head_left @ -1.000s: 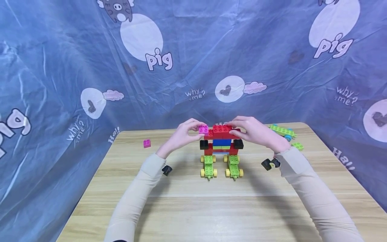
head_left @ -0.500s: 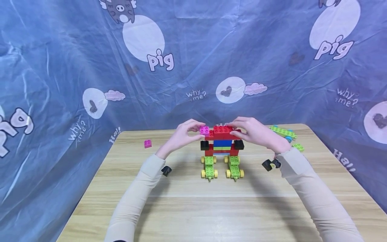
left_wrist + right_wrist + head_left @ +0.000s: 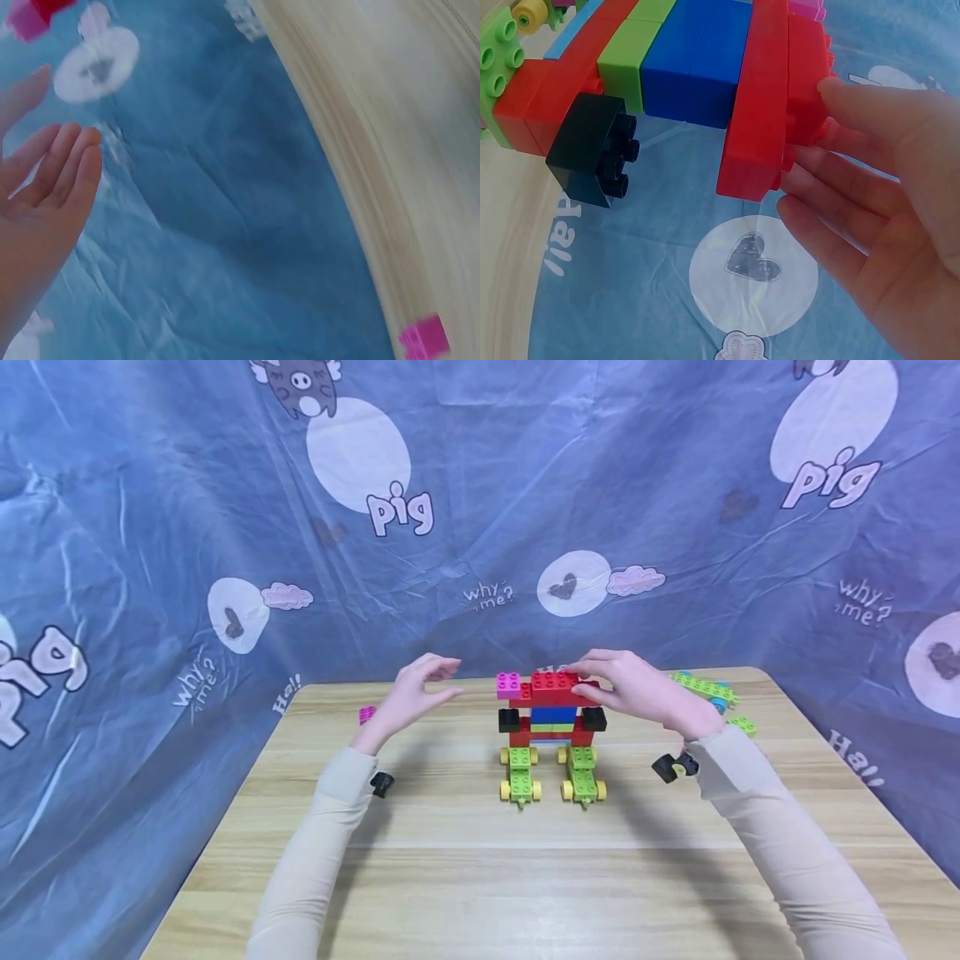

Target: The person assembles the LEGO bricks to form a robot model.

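A toy building-brick figure stands upright mid-table on two green wheeled bases [image 3: 521, 785] with yellow wheels. Black bricks [image 3: 508, 720] stick out at its sides, with blue bricks [image 3: 552, 717] between them. Across its top runs a long red layer bearing a pink brick [image 3: 508, 686] at the left and a red brick [image 3: 551, 682]. My right hand [image 3: 637, 689] pinches that red brick, thumb on its near side; in the right wrist view the fingers [image 3: 825, 195] reach behind it. Left of the figure, my left hand [image 3: 416, 695] hovers apart from it, holding nothing, its fingers [image 3: 64, 169] extended.
A loose pink brick [image 3: 367, 715] lies at the left, partly behind the left forearm. Beyond the right hand are a green base with blue wheels [image 3: 701, 686] and a light green brick [image 3: 742, 725]. A blue printed cloth [image 3: 480, 510] hangs behind the wooden table [image 3: 480, 885].
My left hand has let go of the pink brick on the figure's top left and moved away to the left. The right hand stays on the red brick.
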Motion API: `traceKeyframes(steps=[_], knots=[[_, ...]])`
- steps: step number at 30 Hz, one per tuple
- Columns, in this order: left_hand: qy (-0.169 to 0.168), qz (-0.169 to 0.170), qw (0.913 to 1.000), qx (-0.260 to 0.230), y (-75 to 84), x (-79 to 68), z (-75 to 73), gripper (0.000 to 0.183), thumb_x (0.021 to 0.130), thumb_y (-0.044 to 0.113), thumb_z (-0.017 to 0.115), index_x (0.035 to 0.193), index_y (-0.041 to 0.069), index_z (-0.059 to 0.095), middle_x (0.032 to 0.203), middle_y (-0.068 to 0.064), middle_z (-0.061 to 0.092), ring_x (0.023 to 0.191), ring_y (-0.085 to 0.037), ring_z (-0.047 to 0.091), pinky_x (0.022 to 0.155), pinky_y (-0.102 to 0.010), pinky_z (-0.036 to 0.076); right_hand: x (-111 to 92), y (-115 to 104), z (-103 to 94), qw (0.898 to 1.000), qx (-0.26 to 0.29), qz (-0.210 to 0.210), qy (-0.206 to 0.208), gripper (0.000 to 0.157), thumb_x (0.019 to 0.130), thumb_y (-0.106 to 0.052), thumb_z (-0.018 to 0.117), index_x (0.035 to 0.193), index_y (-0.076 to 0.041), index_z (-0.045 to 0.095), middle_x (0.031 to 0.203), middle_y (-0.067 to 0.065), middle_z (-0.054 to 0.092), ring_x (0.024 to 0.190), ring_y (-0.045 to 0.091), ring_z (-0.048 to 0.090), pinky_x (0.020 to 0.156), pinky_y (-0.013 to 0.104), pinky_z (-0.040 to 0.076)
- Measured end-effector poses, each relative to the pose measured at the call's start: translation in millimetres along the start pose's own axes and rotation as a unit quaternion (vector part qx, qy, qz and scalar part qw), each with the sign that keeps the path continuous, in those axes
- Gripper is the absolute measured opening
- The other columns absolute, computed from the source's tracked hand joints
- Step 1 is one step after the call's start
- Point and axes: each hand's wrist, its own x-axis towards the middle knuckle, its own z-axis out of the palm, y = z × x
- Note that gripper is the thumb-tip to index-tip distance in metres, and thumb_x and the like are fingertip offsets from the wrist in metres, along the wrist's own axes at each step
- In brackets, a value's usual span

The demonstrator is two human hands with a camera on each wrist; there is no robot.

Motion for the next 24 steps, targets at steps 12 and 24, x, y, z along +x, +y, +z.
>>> traceKeyframes(steps=[12, 24], knots=[[0.027, -0.105, 0.9853, 0.133, -63.5, -36.8, -41.4, 0.043, 0.080, 0.013, 0.072, 0.116, -0.006, 0.059, 0.107, -0.022, 0.062, 0.100, -0.034, 0.059, 0.091, -0.045, 0.049, 0, -1, -1.7, 1.000, -0.007, 0.012, -0.011, 0.036, 0.084, -0.024, 0.069, 0.116, -0.008, 0.066, 0.098, 0.003, 0.068, 0.075, 0.009, 0.061, 0.063, 0.023, 0.055], [-0.059, -0.199, 0.9575, 0.200, -110.1, -69.7, -46.6, 0.048, 0.083, 0.011, 0.067, 0.121, -0.013, 0.052, 0.119, -0.034, 0.056, 0.110, -0.047, 0.053, 0.100, -0.055, 0.042, 0, -1, -1.3, 1.000, -0.008, 0.014, -0.012, 0.036, 0.085, -0.024, 0.068, 0.117, -0.008, 0.065, 0.100, 0.004, 0.068, 0.075, 0.009, 0.060, 0.062, 0.021, 0.054]])
